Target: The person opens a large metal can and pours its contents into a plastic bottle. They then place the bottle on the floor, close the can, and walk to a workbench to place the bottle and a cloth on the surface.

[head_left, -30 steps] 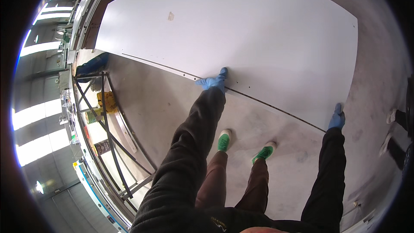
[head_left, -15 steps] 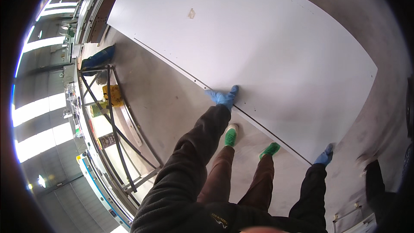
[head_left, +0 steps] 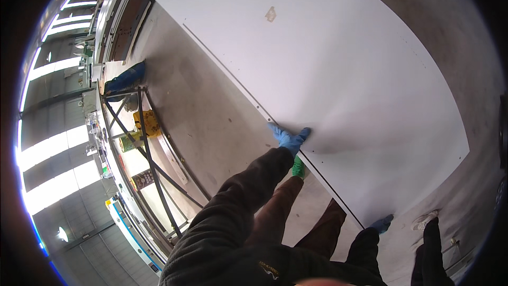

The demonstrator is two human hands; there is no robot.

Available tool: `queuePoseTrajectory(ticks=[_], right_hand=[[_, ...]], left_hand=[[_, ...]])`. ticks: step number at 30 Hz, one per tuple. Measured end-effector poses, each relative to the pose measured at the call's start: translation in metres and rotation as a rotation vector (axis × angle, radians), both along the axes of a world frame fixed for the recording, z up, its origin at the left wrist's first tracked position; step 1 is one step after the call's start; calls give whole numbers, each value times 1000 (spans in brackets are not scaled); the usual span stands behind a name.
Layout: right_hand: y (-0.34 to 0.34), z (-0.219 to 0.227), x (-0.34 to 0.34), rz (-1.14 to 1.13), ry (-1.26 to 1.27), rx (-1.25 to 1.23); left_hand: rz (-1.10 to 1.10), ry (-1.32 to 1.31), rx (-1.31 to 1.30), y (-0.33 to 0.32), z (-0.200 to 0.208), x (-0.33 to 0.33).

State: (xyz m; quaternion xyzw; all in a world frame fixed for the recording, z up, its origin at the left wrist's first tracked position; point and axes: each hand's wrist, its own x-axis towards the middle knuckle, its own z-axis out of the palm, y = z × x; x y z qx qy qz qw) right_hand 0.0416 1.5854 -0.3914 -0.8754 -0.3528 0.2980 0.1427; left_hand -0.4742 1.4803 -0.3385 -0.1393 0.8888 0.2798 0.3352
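A large white panel (head_left: 344,74) fills most of the view, slanting from upper left to lower right. A thin dark groove and a few small holes run along its near edge; a tan patch (head_left: 271,14) marks its face. My left hand (head_left: 290,139), in a blue glove, grips that edge near its middle, thumb on the face and some fingers hidden. In a matching glove, my right hand (head_left: 382,224) holds the panel's near right corner, its fingers partly out of sight.
Below the panel are my legs and one green shoe cover (head_left: 298,167). A dark metal frame (head_left: 153,164) with a yellow bag (head_left: 147,123) stands at left. Stacked boards (head_left: 124,21) lean farther back, near someone's blue-clad leg (head_left: 127,77). Another person's shoe (head_left: 425,220) is at lower right.
The panel and both my hands have shifted down in view, and the panel slants more steeply. My right shoe cover is now hidden. The other person's leg at right has moved nearer the panel's corner.
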Motion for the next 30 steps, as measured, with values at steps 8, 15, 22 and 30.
queuePoseTrajectory(ticks=[8,15,22,30], right_hand=[[-32,1,-5,-156,46,-231],[25,-13,-16,-35,-22,-120],[113,-57,-36,19,103,108],[178,-52,-24,173,-215,87]], left_hand=[[-67,77,155,7,6,-23],[-63,18,311,79,28,-48],[6,17,355,175,25,-92],[-111,37,307,187,1,-61]])
